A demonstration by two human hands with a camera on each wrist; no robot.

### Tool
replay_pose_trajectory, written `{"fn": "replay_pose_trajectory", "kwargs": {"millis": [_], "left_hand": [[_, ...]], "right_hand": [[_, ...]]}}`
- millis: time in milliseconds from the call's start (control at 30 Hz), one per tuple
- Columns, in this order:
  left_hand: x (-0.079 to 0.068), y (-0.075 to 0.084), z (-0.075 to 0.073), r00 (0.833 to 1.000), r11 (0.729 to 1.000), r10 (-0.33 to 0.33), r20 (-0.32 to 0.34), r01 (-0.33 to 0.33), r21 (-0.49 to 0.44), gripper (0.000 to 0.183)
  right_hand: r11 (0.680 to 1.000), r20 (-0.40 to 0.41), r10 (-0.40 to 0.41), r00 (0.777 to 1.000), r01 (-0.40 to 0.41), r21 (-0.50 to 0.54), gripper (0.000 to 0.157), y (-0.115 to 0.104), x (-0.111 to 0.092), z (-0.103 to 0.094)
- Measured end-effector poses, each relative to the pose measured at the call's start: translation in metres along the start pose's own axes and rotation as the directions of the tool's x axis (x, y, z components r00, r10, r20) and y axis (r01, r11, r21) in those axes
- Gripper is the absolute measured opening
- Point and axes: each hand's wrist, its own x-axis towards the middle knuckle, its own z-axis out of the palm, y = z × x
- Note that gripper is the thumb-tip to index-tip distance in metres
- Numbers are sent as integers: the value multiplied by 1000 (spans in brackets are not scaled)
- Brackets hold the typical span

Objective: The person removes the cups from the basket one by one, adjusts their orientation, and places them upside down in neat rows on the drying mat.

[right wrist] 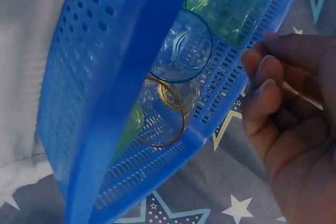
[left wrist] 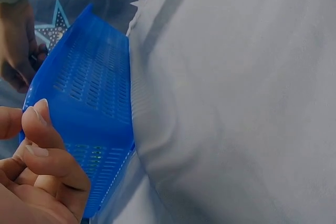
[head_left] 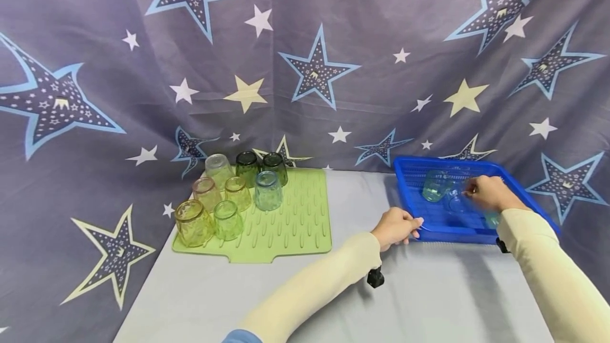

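At the near-left corner of a blue plastic basket (head_left: 457,234), my left hand (head_left: 394,227) pinches the rim between thumb and fingers. My right hand (head_left: 491,193) hovers over the basket's right half, its fingers (right wrist: 262,103) loosely bent with nothing between them. Inside the basket lie several glass cups: a teal-green glass (right wrist: 226,11), a pale blue glass (right wrist: 184,48), one with an amber rim (right wrist: 176,135) and a yellow-green glass (right wrist: 128,129) partly hidden by the basket wall. The blue glass is nearest the right fingertips in the head view.
On the left of the table, a green drying mat (head_left: 300,216) carries several upside-down coloured glasses, among them a blue glass (head_left: 268,192) and a yellow glass (head_left: 193,224). A star-patterned curtain (head_left: 305,68) hangs right behind the mat and basket.
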Motion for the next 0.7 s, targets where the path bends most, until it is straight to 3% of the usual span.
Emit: {"fn": "replay_pose_trajectory", "kwargs": {"millis": [167, 333, 700], "left_hand": [[0, -1, 0, 1000, 999, 13, -6, -13, 30, 28], [-1, -2, 0, 999, 998, 30, -13, -29, 52, 29], [-3, -2, 0, 999, 997, 29, -32, -27, 68, 28]], "right_hand": [[998, 6, -59, 998, 59, -25, 1, -1, 15, 4], [993, 0, -105, 994, 105, -55, 4, -5, 30, 9], [991, 67, -110, 992, 114, -67, 4, -9, 47, 20]]}}
